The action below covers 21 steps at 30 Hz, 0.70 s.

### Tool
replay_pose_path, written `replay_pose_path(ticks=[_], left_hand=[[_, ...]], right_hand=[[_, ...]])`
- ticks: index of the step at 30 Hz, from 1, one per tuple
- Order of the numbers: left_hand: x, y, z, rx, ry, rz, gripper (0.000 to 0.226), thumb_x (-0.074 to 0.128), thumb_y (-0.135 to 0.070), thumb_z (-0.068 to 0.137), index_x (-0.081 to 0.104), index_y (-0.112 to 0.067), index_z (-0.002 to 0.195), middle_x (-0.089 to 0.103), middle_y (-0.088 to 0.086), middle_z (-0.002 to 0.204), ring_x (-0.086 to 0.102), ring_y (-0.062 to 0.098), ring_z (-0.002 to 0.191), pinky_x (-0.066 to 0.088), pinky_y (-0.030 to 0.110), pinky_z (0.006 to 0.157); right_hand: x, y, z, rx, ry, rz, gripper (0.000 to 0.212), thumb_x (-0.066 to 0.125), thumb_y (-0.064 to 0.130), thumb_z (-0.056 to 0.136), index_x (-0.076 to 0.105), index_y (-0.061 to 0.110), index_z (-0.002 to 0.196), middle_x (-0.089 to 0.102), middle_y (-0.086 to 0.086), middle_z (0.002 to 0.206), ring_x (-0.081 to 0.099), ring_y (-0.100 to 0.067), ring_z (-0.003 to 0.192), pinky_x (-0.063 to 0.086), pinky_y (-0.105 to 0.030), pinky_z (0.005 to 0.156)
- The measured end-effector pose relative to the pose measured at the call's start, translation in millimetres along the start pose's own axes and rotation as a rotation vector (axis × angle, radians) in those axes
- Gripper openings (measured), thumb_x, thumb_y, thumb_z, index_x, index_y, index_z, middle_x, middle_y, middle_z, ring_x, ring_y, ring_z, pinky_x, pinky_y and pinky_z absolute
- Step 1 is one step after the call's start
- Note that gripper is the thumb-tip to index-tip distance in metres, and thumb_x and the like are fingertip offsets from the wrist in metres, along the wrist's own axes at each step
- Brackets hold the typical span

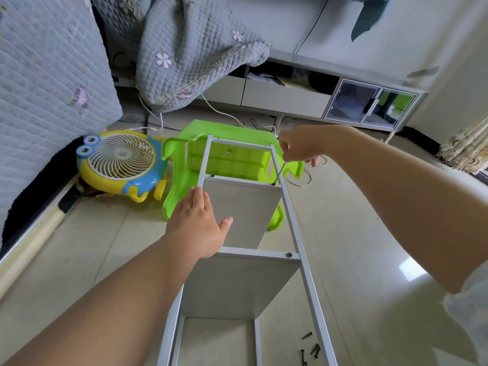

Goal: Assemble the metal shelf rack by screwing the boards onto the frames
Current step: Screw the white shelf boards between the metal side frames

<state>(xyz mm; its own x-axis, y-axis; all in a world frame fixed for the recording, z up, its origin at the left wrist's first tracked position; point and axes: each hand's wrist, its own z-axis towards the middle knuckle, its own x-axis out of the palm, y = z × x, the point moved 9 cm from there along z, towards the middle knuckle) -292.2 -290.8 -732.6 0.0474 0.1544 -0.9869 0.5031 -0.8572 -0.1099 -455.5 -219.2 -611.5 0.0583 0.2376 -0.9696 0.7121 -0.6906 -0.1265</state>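
Observation:
A white metal frame (295, 228) lies on its side on the floor, with white boards (243, 215) standing between its rails. My left hand (196, 224) rests flat with straight fingers on the frame's left rail and the upper board. My right hand (297, 147) grips a thin screwdriver (279, 172) whose tip sits on a screw at the far board's right end. Another dark screw (289, 255) is seated in the nearer crossbar. Several loose dark screws (311, 347) lie on the floor to the frame's right.
A green plastic stool (182, 180) lies tipped over under the frame's far end. A yellow and blue toy-shaped fan (118, 165) stands to its left, by a quilt-covered sofa (47, 75). White cables (219, 109) run in front of a low cabinet (369, 104). The floor is glossy tile.

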Motion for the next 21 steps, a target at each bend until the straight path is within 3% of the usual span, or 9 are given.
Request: replay_pose_path(ticks=[2,4,6,8,11,14,17,21], left_hand=[[0.8,0.4,0.4,-0.003,0.007,0.000,0.075,0.020,-0.049,0.097,-0.002,0.004,0.146,-0.008,0.017,0.155,-0.006,0.026,0.144,0.001,0.034,0.116],[1.4,0.8,0.2,-0.008,0.008,0.001,0.075,0.020,-0.049,0.097,-0.002,0.004,0.145,-0.008,0.017,0.155,-0.006,0.026,0.144,0.001,0.035,0.117],[1.9,-0.1,-0.2,-0.008,0.016,-0.003,0.075,0.021,-0.048,0.097,-0.003,0.004,0.146,-0.008,0.017,0.155,-0.007,0.026,0.144,0.001,0.035,0.117],[1.4,-0.2,-0.5,-0.010,0.021,-0.017,0.075,0.021,-0.049,0.097,-0.003,0.003,0.146,-0.009,0.017,0.155,-0.007,0.025,0.144,0.000,0.034,0.117],[-1.1,-0.6,-2.3,0.003,0.017,-0.038,0.076,0.023,-0.049,0.097,-0.004,0.004,0.146,-0.008,0.017,0.155,-0.006,0.026,0.144,0.000,0.034,0.116],[-1.5,1.6,-2.2,0.001,0.010,-0.061,0.077,0.023,-0.049,0.097,-0.005,0.004,0.145,-0.009,0.017,0.155,-0.006,0.025,0.144,-0.001,0.034,0.116],[-0.6,3.3,-2.9,-0.002,0.011,-0.081,0.076,0.023,-0.048,0.098,-0.005,0.004,0.145,-0.010,0.017,0.155,-0.008,0.025,0.144,-0.001,0.034,0.116],[-0.9,3.0,-3.7,0.001,-0.002,-0.099,0.076,0.023,-0.047,0.098,-0.005,0.005,0.145,-0.010,0.017,0.155,-0.008,0.025,0.144,-0.002,0.034,0.116]], right_hand=[[1.8,2.8,1.0,-0.017,0.014,-0.051,0.017,0.035,0.009,0.091,0.049,0.003,0.084,0.050,-0.006,0.054,0.050,-0.019,0.043,0.049,-0.029,0.058],[0.8,4.0,2.9,-0.020,-0.036,-0.106,0.031,0.037,0.014,0.094,0.049,0.002,0.068,0.048,0.001,0.035,0.047,-0.016,0.038,0.051,-0.030,0.065],[-1.4,0.5,2.8,0.032,-0.087,-0.107,0.044,0.037,0.018,0.095,0.043,0.006,0.054,0.034,0.004,0.017,0.042,-0.010,0.027,0.045,-0.022,0.052],[-3.6,-0.6,-0.3,0.093,-0.095,-0.053,0.048,0.036,0.018,0.096,0.038,0.007,0.049,0.029,0.005,0.014,0.035,-0.008,0.016,0.036,-0.019,0.040],[-5.4,5.7,-1.5,0.090,-0.116,-0.045,0.047,0.040,0.017,0.094,0.039,0.008,0.047,0.031,0.003,0.016,0.044,-0.013,0.032,0.034,-0.020,0.048],[-12.4,20.4,-1.5,0.029,-0.203,-0.037,0.037,0.045,0.018,0.090,0.048,0.010,0.055,0.054,-0.003,0.055,0.057,-0.027,0.071,0.044,-0.026,0.065],[-26.5,48.1,-4.0,-0.130,-0.369,0.011,0.022,0.048,0.022,0.090,0.067,0.011,0.091,0.065,-0.010,0.097,0.059,-0.031,0.097,0.048,-0.033,0.083],[-20.8,85.2,-7.8,-0.307,-0.429,0.043,0.023,0.048,0.015,0.090,0.068,0.013,0.102,0.067,-0.008,0.103,0.058,-0.027,0.098,0.048,-0.035,0.085]])
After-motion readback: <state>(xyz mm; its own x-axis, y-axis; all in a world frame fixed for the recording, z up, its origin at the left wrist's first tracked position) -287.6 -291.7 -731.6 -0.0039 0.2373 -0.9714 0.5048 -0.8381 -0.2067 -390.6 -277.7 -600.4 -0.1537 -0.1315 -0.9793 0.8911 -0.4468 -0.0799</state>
